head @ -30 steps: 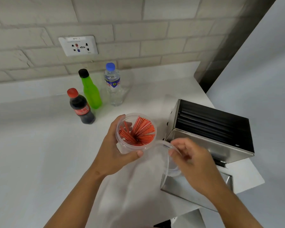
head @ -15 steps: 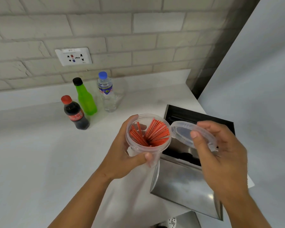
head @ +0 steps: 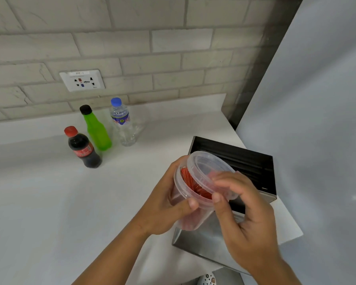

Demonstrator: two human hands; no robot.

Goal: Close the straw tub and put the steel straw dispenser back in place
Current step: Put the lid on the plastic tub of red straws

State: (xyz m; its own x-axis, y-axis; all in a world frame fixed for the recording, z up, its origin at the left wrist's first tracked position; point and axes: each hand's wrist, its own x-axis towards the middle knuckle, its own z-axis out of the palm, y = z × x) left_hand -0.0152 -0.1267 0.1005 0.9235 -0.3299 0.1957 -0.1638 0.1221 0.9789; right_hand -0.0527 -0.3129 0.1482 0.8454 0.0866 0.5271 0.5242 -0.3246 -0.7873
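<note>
The left hand (head: pixel 164 204) gripped the clear plastic tub of red straws (head: pixel 190 202). The right hand (head: pixel 240 214) held the clear round lid (head: pixel 210 171) tilted on its rim, not yet sealed. Next it probably needed pressing down evenly.

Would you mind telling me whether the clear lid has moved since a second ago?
Yes. The clear lid has come up off the steel straw dispenser and leftward onto the straw tub, tilted and not yet seated.

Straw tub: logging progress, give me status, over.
Left hand holds tub above counter. Right hand sets lid on, tilted, not sealed. Dispenser open, untouched. Nothing in the way.
</note>
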